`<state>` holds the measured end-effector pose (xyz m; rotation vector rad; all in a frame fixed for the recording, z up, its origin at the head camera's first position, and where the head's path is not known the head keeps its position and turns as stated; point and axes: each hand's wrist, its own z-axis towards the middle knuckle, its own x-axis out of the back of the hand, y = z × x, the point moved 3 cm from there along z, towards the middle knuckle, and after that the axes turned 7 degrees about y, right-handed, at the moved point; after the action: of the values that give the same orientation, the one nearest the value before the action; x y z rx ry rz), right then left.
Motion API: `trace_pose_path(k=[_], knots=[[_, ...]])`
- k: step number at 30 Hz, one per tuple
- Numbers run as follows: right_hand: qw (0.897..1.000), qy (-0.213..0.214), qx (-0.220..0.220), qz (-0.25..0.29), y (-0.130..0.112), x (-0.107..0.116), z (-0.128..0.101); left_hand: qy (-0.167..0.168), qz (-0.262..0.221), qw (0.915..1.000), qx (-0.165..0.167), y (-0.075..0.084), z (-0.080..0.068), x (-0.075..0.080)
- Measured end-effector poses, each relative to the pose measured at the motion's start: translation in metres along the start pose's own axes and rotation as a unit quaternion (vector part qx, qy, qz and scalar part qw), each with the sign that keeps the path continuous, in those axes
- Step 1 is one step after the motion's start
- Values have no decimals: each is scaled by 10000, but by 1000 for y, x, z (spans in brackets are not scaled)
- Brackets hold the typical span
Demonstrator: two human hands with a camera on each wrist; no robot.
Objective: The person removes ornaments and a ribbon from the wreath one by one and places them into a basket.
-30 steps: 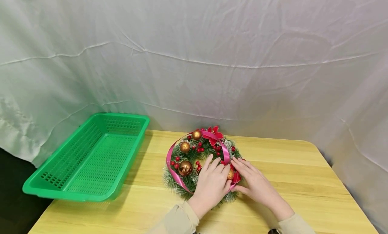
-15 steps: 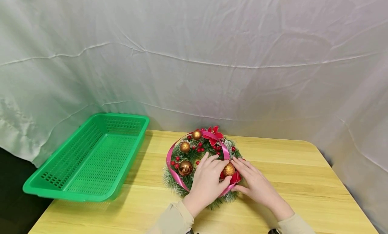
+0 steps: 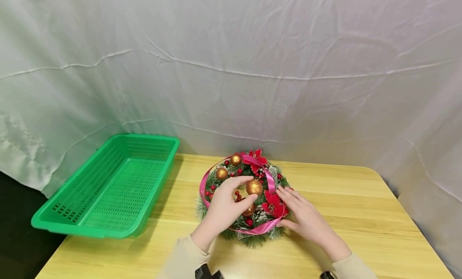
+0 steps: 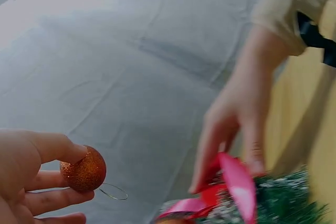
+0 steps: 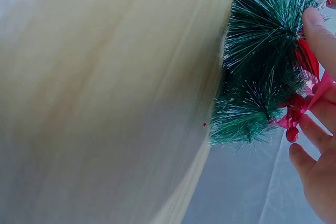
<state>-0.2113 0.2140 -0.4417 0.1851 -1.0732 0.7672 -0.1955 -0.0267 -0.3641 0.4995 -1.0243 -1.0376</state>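
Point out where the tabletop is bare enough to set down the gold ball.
Bare wood lies between the green basket and the wreath, and on the table right of the right hand. The basket's floor shows nothing in it. It is crowded at the wreath, where the left hand pinches the gold ball.

Left hand [image 3: 221, 206] fingers pinched closed; right hand [image 3: 306, 220] lies flat, fingers straight.

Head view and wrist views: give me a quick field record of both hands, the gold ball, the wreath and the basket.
left hand: pinches gold ball, lifted above the wreath
right hand: straight fingers rest on wreath's right side
wreath: flat on wooden table, pink ribbon looped round it
green basket: at table's left edge, nothing seen inside
backdrop: white cloth
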Motion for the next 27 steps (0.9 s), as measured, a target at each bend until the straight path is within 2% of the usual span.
trace_pose_path(k=[5,10,13,18,27], knots=[[10000,17,6,-16,-1,1,1,238,-336,9989,211,-8,4,26],[9999,-48,-39,-84,0,0,1,499,-308,9972,468,-14,7,58],[9999,-103,-86,-73,0,0,1,662,-194,9957,625,-17,7,78],[9998,-143,-105,-52,0,1,2,1019,66,9925,675,-27,3,108],[9999,-107,-64,-69,-1,1,2,1400,592,9831,1019,-55,-13,158]])
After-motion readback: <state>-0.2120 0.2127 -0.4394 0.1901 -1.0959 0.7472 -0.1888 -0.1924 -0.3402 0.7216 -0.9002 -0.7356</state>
